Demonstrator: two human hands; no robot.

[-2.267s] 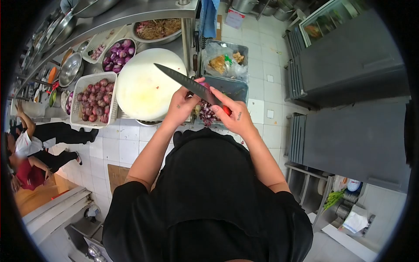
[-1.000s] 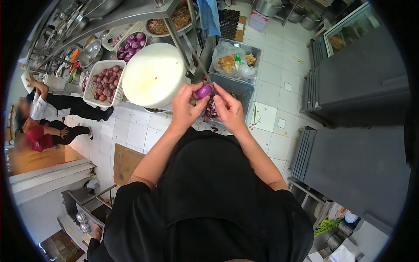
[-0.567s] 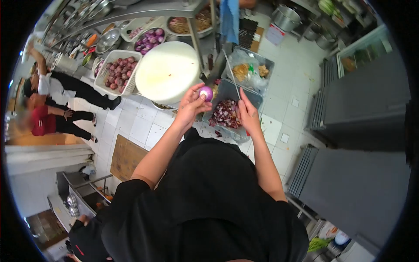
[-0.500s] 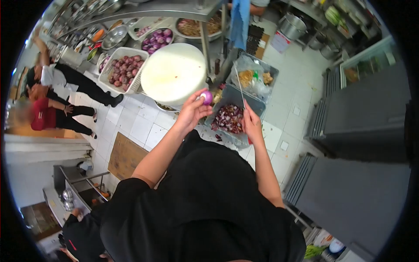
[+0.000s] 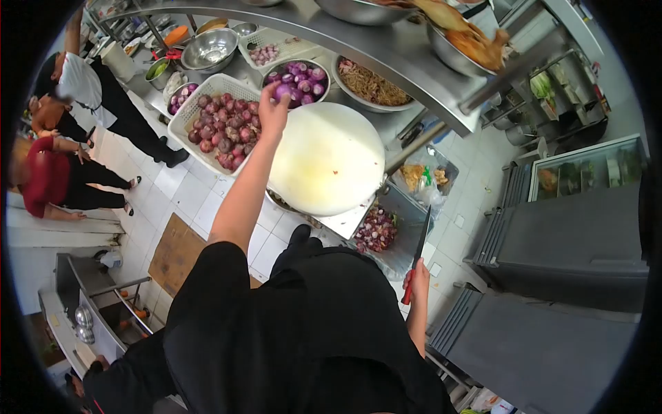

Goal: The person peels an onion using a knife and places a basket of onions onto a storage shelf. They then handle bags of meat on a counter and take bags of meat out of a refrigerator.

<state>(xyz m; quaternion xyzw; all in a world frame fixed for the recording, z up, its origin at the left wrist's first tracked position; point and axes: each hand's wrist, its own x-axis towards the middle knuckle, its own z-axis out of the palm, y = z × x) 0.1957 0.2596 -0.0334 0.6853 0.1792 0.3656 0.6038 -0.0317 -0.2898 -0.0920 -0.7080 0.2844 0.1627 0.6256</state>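
Observation:
My left hand (image 5: pixel 273 116) reaches over the near edge of a metal bowl of peeled purple onions (image 5: pixel 303 81). Its fingertips are closed around a peeled onion (image 5: pixel 282 90). Out to the right, my right hand (image 5: pixel 418 279) grips a knife (image 5: pixel 420 241) by its red handle, the blade pointing up and away from me. Left of the bowl, a white plastic basket (image 5: pixel 181 131) holds several unpeeled red onions (image 5: pixel 224 131). A thick round white cutting board (image 5: pixel 327 159) lies between my hands, with a few small scraps on it.
Below the board's right side stands a grey bin (image 5: pixel 407 207) with onion peels (image 5: pixel 376 230). A steel shelf (image 5: pixel 331 31) with bowls of food runs above the counter. Two people (image 5: pixel 52 172) stand at the left, another person (image 5: pixel 127 369) at lower left. Grey refrigerators (image 5: pixel 565 241) are on the right.
My left hand has moved up and left with the onion, from near the bin to the onion bowl. My right hand has lowered with the knife. The view has shifted.

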